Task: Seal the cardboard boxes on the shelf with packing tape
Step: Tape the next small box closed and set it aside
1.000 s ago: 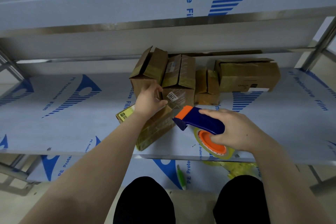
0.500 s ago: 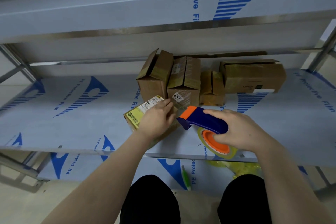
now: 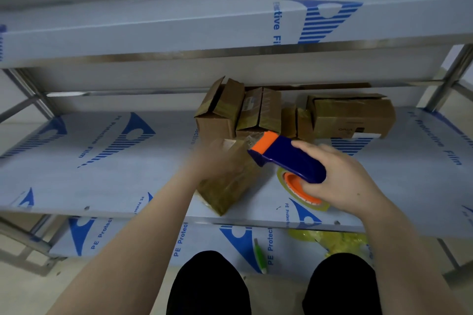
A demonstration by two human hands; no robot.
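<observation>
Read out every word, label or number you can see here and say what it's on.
"PE Protective Film": blue print on the pale film covering the metal middle shelf.
"PE Protect", cut off: lower metal shelf.
"tive Fi", cut off: top metal shelf.
Stickers on the brown cardboard boxes: too blurred to read.

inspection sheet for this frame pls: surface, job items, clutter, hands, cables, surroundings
Surface: metal shelf covered in blue-printed protective film.
Job's things: near cardboard box at the front edge; four more boxes at the back, leftmost box with flaps up; blue and orange tape dispenser with a tape roll.
Clutter: green pen-like item and yellow plastic wrap on the lower shelf.
Grippers: left hand motion-blurred on the near box, grip unclear; right hand closed on the dispenser.
Cables: nothing seen.
Surroundings: upper shelf above; the person's dark-clothed knees below.
</observation>
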